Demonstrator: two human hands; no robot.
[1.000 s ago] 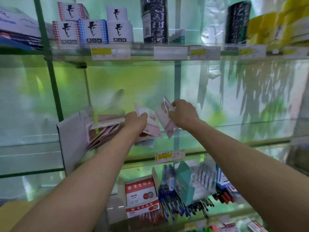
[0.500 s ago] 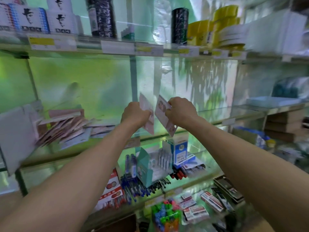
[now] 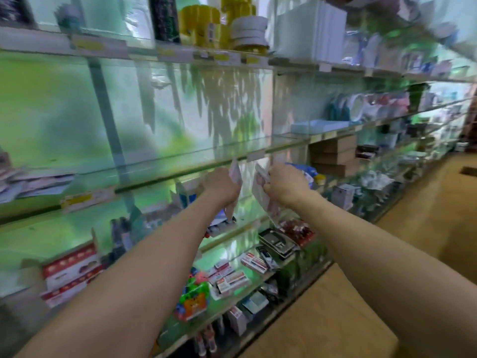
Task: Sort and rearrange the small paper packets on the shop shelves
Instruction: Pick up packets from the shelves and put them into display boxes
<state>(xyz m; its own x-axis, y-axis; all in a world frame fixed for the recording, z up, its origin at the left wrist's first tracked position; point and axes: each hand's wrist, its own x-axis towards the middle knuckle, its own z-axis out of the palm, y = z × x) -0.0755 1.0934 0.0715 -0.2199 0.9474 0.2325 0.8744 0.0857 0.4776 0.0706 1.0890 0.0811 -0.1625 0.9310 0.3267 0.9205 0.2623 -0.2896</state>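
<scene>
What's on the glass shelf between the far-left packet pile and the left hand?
Head view: nothing on the glass shelf between the packet pile and the left hand, which grips a packet; only a yellow price tag on its front edge.

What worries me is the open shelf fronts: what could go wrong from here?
The left hand and right hand each grip thin packets in mid-air before the glass shelf; a slipped one could fall among the small boxes below. The untidy packet pile at far left might slide off.
</scene>
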